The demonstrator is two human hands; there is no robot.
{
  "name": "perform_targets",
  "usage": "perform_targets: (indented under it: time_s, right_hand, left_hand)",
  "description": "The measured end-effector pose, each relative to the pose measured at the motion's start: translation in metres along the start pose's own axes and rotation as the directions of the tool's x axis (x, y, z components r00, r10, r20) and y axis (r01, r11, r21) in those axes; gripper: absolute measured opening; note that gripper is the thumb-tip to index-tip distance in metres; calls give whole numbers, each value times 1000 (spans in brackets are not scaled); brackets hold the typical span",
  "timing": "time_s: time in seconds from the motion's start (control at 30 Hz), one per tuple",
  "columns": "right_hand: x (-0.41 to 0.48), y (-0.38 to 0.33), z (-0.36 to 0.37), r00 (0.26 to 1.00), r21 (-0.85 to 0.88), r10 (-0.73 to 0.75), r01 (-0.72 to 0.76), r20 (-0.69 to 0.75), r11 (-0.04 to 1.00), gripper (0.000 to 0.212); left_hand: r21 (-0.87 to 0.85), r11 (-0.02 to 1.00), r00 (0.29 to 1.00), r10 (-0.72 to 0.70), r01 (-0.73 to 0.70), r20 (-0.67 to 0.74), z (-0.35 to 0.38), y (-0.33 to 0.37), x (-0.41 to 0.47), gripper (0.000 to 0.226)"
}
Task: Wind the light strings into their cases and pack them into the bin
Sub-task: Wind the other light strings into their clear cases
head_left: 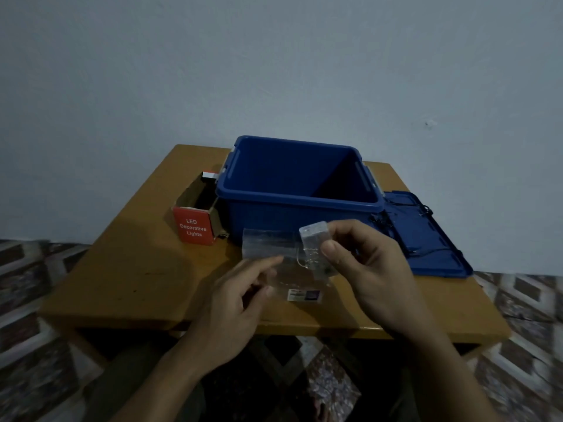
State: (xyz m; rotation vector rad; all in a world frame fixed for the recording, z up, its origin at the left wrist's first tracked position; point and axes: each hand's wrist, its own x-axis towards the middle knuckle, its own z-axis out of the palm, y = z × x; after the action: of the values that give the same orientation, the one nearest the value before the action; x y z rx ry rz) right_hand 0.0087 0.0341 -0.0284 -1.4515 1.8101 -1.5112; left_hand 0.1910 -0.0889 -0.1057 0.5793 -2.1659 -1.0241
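pinching the battery pack point(313, 236), right hand point(365, 269); left hand point(240, 300) grips the clear pouch point(268, 243); loose wire point(301, 259) may snag its mouth

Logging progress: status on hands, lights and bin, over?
Left hand holds clear bag. Right hand pinches clear light pack against it. Blue bin open, nothing seen inside. Dark string lies on lid, right of bin.

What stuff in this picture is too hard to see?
All in the head view:
- Floor of the bin: mostly hidden by its front wall.
- Inside the red box: too dark.
- Label on the bag: too small, blurred.
- The wire on the lid: dim, too thin to follow.
- Inside the small clear case: blurred.
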Motion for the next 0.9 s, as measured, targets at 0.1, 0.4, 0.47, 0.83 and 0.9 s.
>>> perform_targets:
  time_s: [0.1,0.4,0.47,0.83,0.9]
  right_hand:
    - [0,7,6,1000,-53,-11,10,-5,999,12]
    - [-7,13,17,985,-442,-163,171,57,881,12]
    - [-6,10,18,978,-517,-180,211,109,830,12]
    - [4,-15,31,940,-735,-38,290,339,613,40]
    - [4,-17,33,936,-756,-13,291,351,586,41]
  left_hand:
    - [-6,1000,1000,9,-10,-8,1,-1,0,48]
    - [-51,996,997,71,-72,-34,2,3,-3,42]
    - [-62,995,996,78,-81,-49,3,4,-4,43]
    - [50,993,990,115,-110,-88,0,4,-8,41]
    - [69,992,991,110,-104,-82,0,5,-8,44]
